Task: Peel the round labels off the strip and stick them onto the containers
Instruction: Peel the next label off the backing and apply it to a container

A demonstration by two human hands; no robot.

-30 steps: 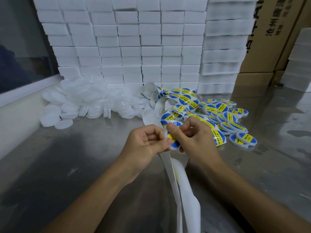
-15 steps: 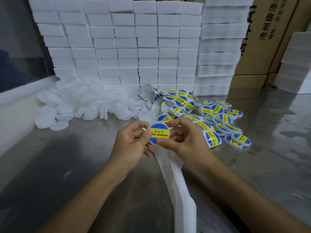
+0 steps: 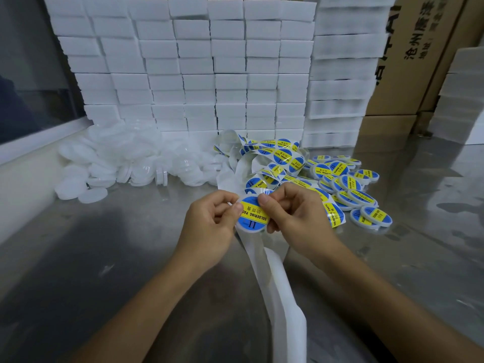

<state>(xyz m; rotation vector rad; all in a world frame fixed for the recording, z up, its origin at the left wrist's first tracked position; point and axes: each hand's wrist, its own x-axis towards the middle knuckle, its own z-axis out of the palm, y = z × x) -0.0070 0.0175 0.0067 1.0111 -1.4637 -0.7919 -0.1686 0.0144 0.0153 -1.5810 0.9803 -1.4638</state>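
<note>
Both hands, left hand [image 3: 209, 221] and right hand [image 3: 293, 213], are pinching the container [image 3: 252, 214]; rubbing the label flat helps it stick.

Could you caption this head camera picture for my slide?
Both hands, left hand and right hand, hold a labelled container above the backing strip.

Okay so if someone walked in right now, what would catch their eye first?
Probably the blue-and-yellow round label on the white container both hands pinch at centre frame, left hand and right hand. Next, the heap of labelled containers to the right on the metal table, and the wall of stacked white blocks behind.
</note>
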